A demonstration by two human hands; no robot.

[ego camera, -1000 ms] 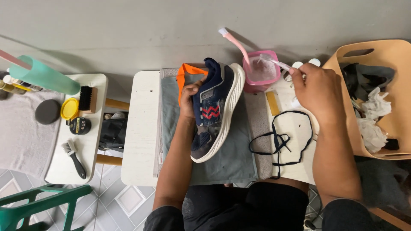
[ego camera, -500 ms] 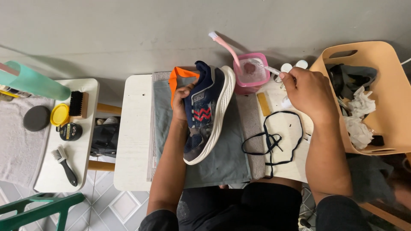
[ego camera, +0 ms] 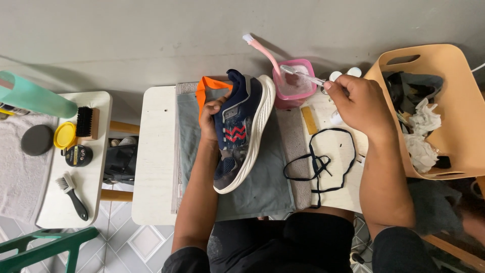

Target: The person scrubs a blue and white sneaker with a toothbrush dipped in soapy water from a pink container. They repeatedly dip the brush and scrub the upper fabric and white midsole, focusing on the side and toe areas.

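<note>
My left hand (ego camera: 211,119) grips a navy sneaker (ego camera: 241,129) with a white sole and red zigzag marks, tilted on its side over a grey cloth (ego camera: 257,187) on the white table (ego camera: 151,167). An orange tongue sticks out at the shoe's top. My right hand (ego camera: 356,103) holds a clear-handled toothbrush (ego camera: 302,76) with its head over a pink tub (ego camera: 295,86) of soapy water. A second pink brush (ego camera: 262,50) leans in that tub. Black laces (ego camera: 318,162) lie loose on the table between my arms.
A tan plastic basket (ego camera: 462,108) with rags and crumpled paper stands at the right. A small side table (ego camera: 96,167) at the left carries a wooden brush (ego camera: 87,123), tins, a yellow lid and a black-handled brush (ego camera: 73,194). A green chair (ego camera: 45,247) is at lower left.
My view has shifted so everything sits a little lower and more to the left. My right hand still holds the toothbrush at the pink tub; the left hand keeps the sneaker.
</note>
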